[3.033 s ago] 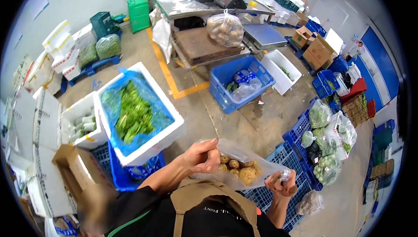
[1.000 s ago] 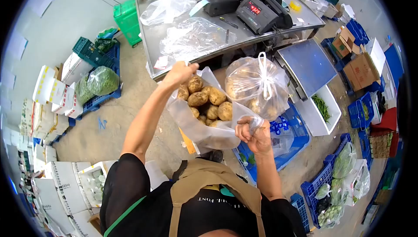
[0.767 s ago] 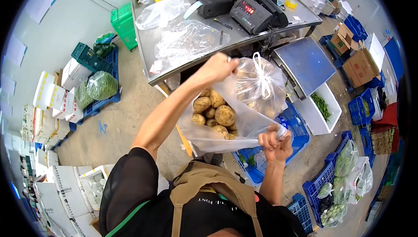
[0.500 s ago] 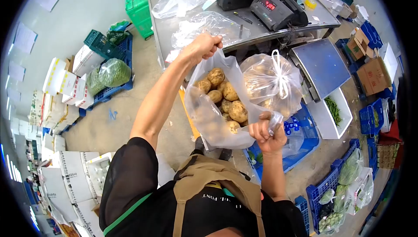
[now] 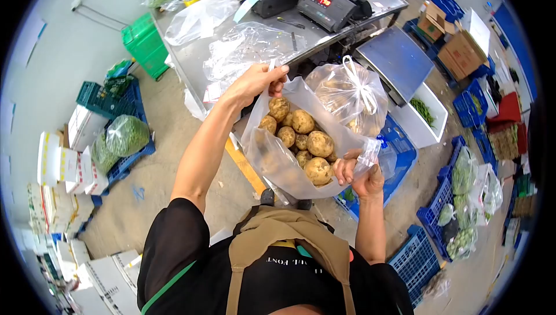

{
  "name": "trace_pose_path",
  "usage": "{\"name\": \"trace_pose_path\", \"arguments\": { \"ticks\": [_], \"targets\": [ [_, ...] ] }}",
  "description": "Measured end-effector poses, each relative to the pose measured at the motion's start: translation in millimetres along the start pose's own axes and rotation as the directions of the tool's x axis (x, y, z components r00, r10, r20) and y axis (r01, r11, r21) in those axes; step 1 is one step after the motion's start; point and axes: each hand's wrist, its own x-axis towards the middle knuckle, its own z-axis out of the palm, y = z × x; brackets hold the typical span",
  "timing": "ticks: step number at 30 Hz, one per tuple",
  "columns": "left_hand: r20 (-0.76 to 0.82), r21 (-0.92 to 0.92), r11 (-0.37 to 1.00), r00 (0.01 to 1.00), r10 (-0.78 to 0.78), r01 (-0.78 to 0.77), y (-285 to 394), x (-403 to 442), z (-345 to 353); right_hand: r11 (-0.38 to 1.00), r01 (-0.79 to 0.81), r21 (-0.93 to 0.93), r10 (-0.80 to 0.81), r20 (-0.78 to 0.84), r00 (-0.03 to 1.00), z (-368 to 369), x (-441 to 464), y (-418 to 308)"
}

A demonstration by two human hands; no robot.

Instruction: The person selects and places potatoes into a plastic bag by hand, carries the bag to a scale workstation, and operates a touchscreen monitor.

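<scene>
While a steel table is stretching across the upper middle of the frame, a blue crate is standing right of centre, partly hidden, and a scale platform is sitting above it. At the centre, an open plastic bag is hanging between two hands; a tied plastic bag is resting just to its upper right, whether touching one cannot tell. Above centre, the left hand is pinching the rim with bent fingers. Right of centre, the right hand is curling its fingers around bunched plastic. Brown potatoes are lying inside the open bag.
</scene>
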Motion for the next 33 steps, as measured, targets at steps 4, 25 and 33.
{"name": "trace_pose_path", "arguments": {
  "ticks": [4, 25, 33],
  "targets": [
    [0.044, 0.004, 1.000, 0.999, 0.003, -0.003, -15, -3, -11, 0.987, 0.019, -0.161, -0.032, -0.083, 0.996, 13, -4, 3],
    [-0.594, 0.131, 0.936, 0.730, 0.337, -0.325, -52, -126, 4, 0.795, -0.070, -0.603, -0.240, -0.417, 0.877, 26, -63, -24],
    [-0.098, -0.337, 0.888, 0.949, 0.299, -0.314, -83, -188, 214, 0.430, -0.401, -0.809, -0.204, -0.520, 0.830, 2, -216, -59]
  ]
}}
